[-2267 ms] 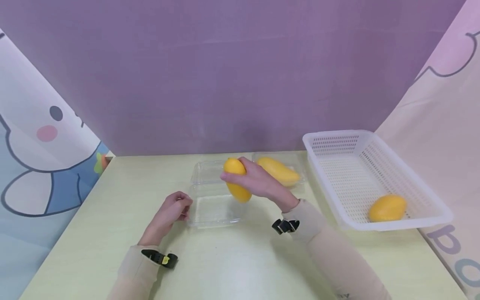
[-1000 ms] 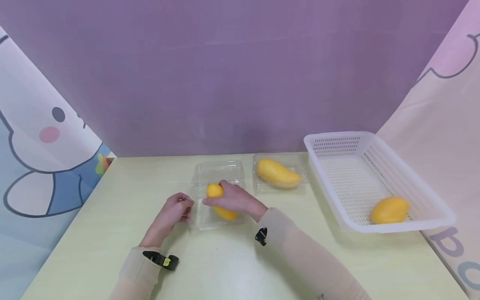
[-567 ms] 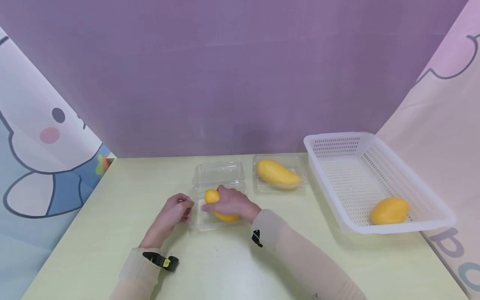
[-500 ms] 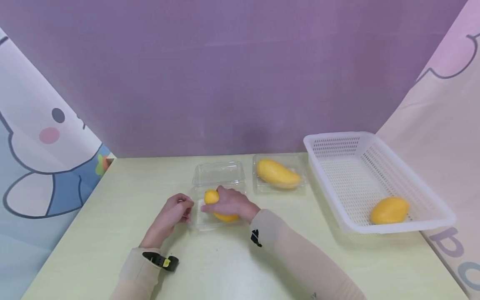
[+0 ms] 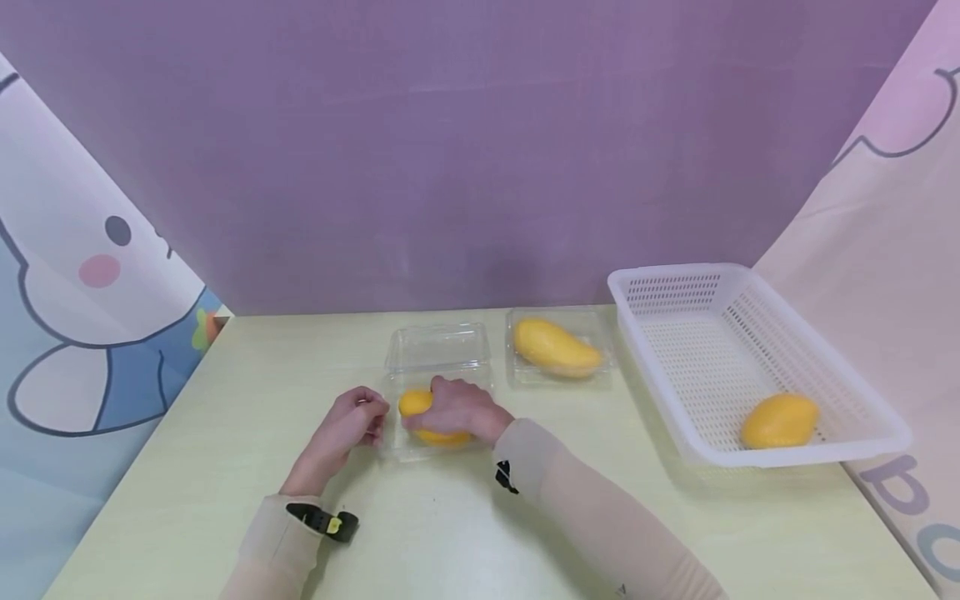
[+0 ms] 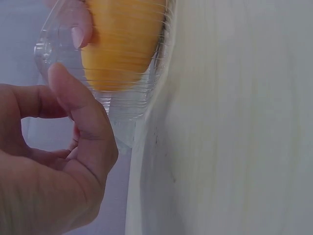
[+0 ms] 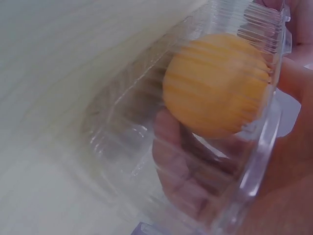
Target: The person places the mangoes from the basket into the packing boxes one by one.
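A clear plastic clamshell box [image 5: 401, 446] lies on the table with its lid tipped back. My right hand [image 5: 457, 408] reaches into its base and grips a mango [image 5: 415, 402], thumb on one side and fingers on the other. Through the box wall, the right wrist view shows the mango's rounded end [image 7: 215, 83] low inside. My left hand [image 5: 348, 429] is at the box's left edge. In the left wrist view, its curled fingers and thumb [image 6: 73, 98] pinch the rim; the exact contact is partly hidden.
Right of the open box, a second clear box [image 5: 521, 375] contains another mango [image 5: 555, 348]. A white perforated basket [image 5: 660, 392] stands at the table's right with one mango [image 5: 780, 421] in its near corner. A purple backdrop [image 5: 480, 167] rises behind the table.
My right hand has carried the mango left and down into the open box, lower and flatter than half a second ago. My left hand has stayed at the rim.
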`<state>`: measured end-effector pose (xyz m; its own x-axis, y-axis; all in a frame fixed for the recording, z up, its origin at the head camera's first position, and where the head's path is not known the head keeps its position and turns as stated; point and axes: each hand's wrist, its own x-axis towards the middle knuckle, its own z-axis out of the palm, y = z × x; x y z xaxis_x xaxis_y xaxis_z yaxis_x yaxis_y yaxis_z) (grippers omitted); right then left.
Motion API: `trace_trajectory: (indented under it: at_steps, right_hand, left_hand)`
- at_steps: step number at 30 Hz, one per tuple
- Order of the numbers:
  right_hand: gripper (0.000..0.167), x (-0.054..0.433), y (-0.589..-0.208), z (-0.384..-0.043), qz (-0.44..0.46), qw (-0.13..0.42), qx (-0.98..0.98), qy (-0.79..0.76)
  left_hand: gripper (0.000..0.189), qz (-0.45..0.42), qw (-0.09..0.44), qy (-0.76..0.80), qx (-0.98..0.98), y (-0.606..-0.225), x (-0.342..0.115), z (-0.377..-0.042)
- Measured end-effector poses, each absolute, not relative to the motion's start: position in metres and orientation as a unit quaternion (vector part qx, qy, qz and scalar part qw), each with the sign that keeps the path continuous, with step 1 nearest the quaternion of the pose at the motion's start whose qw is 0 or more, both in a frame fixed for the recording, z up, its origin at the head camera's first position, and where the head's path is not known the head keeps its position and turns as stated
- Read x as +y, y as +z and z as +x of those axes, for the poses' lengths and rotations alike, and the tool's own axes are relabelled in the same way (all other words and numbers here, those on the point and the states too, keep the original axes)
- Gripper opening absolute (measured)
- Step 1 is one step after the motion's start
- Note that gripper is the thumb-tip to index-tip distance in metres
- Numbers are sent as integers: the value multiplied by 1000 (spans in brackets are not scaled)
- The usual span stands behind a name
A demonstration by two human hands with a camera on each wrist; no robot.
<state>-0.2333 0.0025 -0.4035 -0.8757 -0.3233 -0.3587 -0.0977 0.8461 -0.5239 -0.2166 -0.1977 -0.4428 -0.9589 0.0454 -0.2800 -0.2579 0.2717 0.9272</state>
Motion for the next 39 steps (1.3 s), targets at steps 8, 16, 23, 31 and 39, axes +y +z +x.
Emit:
trace_trajectory:
  at_steps: [8, 16, 23, 31, 39]
  right_hand:
    - [68, 2, -401, -231, -106, 224, 929, -274]
    - [42, -1, -400, -233, -106, 225, 912, -328]
    - [37, -2, -401, -230, -92, 217, 903, -359]
    - [42, -3, -402, -229, -85, 209, 905, -361]
    - [45, -1, -401, -229, -100, 204, 915, -333]
  left_hand:
    - [20, -68, 127, 603, 785, -444, -197, -217]
    - [19, -70, 128, 599, 787, -443, -197, -217]
    - [21, -69, 131, 594, 791, -443, -197, -216]
    - [22, -69, 131, 592, 792, -441, -197, -216]
    - [20, -70, 134, 599, 786, -442, -197, -217]
